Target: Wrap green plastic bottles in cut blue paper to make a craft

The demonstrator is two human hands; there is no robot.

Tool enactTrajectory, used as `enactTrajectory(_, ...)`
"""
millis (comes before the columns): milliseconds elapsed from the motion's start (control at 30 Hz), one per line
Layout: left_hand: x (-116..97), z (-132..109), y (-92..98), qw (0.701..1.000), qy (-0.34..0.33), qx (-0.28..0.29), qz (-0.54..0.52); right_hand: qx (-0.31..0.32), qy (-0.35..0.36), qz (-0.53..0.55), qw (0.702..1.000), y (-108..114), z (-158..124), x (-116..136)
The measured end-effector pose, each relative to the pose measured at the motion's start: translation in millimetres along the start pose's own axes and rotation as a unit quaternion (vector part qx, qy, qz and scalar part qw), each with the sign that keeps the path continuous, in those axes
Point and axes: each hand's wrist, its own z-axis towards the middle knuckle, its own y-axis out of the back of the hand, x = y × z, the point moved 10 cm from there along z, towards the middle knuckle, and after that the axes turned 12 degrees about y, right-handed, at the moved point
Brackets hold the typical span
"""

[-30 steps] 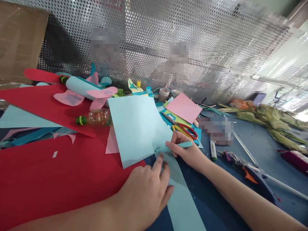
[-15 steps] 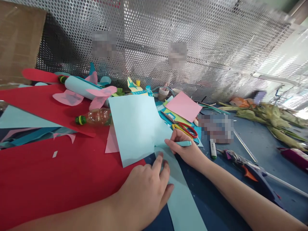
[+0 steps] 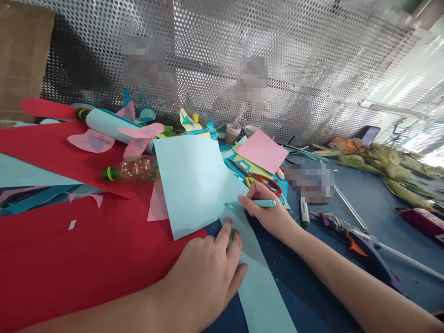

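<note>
firmly, the right hand (image 3: 268, 213) grip wraps a teal pen (image 3: 255, 203) — the left hand (image 3: 204, 280) presses flat, fingers spread, on light blue paper (image 3: 194, 180).

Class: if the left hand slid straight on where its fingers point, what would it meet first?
From the left hand, probably the slim turquoise pen in the right hand; depth is unclear.

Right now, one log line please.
left hand: on light blue paper strip; right hand: holding teal plastic pen, tip on light blue sheet
</note>
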Motion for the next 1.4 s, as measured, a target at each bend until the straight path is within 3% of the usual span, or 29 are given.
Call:
enactTrajectory(400, -2, 0, 0.5, 1.000, -0.002, 0.001, 0.005, -0.034, 0.011, -0.031, 0.999, 15, 2, 1)
enactTrajectory(1400, -1, 0, 3.2, 1.000, -0.001, -0.013, 0.009, -0.017, 0.001, -0.066, 0.998, 33, 5, 5)
